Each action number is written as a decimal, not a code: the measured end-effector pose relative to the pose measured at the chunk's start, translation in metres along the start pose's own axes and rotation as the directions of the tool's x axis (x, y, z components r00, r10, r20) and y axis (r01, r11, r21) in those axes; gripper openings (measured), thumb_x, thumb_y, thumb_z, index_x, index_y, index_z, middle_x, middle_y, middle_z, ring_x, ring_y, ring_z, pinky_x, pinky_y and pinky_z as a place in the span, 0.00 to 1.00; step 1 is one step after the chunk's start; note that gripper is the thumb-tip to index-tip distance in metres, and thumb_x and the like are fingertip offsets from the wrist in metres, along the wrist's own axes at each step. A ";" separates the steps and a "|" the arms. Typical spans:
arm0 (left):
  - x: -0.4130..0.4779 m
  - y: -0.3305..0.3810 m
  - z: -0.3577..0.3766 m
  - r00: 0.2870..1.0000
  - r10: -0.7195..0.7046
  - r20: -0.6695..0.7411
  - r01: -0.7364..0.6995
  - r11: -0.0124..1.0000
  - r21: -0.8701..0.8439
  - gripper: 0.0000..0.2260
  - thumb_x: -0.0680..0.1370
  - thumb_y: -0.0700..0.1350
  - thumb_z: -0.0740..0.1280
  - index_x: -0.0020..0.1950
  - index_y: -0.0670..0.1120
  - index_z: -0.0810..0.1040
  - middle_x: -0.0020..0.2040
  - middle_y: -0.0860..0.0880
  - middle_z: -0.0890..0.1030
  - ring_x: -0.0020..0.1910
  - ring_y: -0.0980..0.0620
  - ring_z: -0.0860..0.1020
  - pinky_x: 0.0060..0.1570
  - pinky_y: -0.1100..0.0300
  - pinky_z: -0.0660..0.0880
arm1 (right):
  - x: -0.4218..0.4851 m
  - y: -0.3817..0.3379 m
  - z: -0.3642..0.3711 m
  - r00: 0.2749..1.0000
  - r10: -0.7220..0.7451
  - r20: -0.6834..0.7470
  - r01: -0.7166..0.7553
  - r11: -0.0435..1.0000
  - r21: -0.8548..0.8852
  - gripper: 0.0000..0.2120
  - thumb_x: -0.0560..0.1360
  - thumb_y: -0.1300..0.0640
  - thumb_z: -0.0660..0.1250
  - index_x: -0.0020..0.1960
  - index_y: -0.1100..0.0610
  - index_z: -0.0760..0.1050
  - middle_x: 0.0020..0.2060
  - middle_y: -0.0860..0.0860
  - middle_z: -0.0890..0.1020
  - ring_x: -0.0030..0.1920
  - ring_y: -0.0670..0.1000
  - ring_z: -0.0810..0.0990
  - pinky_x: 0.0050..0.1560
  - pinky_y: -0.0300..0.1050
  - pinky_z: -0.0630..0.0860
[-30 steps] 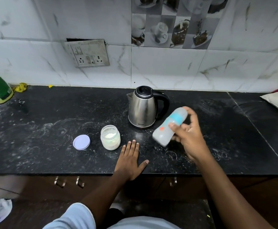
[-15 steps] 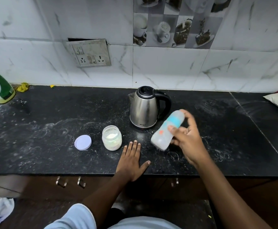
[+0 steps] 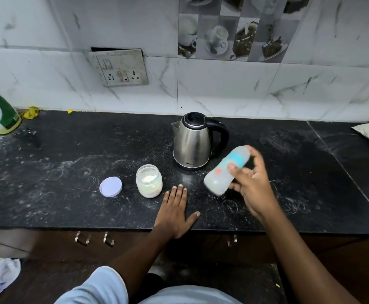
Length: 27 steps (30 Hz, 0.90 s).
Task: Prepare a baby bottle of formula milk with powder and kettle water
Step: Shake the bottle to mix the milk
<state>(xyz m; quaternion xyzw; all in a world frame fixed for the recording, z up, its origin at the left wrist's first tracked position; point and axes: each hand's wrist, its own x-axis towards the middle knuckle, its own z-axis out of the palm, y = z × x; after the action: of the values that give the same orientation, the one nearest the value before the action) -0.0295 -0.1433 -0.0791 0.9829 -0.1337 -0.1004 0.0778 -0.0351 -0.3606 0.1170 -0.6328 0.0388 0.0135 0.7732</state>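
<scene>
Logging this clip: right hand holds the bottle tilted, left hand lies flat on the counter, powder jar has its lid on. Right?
No: the head view shows the powder jar open, its lid on the counter beside it. Right hand, bottle and left hand are as stated.

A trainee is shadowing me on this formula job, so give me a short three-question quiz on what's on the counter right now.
1. True or false: the powder jar has its lid screwed on.
2. The right hand grips: A a spoon, B the baby bottle, C a cup.
3. Fill in: the left hand lies flat on the ___.
Key: 1 false, the lid lies on the counter left of the jar; 2 B; 3 counter.
</scene>
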 end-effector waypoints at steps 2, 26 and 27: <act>0.000 -0.001 0.001 1.000 -0.003 0.003 0.002 1.000 0.010 0.45 0.80 0.74 0.40 0.87 0.44 0.39 0.88 0.44 0.39 0.86 0.46 0.36 0.85 0.45 0.37 | -0.004 0.001 0.002 0.984 0.062 0.167 -0.043 0.993 -0.111 0.36 0.72 0.59 0.75 0.76 0.45 0.65 0.51 0.60 0.87 0.51 0.62 0.87 0.45 0.54 0.85; 0.001 -0.001 0.001 1.000 -0.014 -0.006 0.013 0.999 -0.029 0.44 0.82 0.73 0.45 0.87 0.44 0.40 0.88 0.44 0.39 0.86 0.47 0.36 0.84 0.46 0.36 | 0.016 0.053 -0.002 0.989 -0.148 0.021 0.144 0.911 -0.387 0.46 0.74 0.65 0.77 0.79 0.35 0.57 0.68 0.39 0.76 0.66 0.45 0.79 0.67 0.47 0.77; 0.001 -0.001 0.001 1.000 -0.014 -0.010 0.013 0.999 -0.033 0.44 0.82 0.73 0.45 0.87 0.44 0.41 0.88 0.44 0.40 0.86 0.46 0.36 0.84 0.46 0.36 | 0.018 0.062 -0.002 0.987 -0.159 0.015 0.152 0.902 -0.404 0.47 0.73 0.65 0.77 0.79 0.35 0.57 0.69 0.35 0.74 0.68 0.44 0.78 0.68 0.48 0.76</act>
<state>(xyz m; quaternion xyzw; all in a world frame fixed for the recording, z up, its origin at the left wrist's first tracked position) -0.0286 -0.1424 -0.0802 0.9828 -0.1249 -0.0983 0.0937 -0.0219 -0.3507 0.0543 -0.7799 -0.0082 -0.0463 0.6241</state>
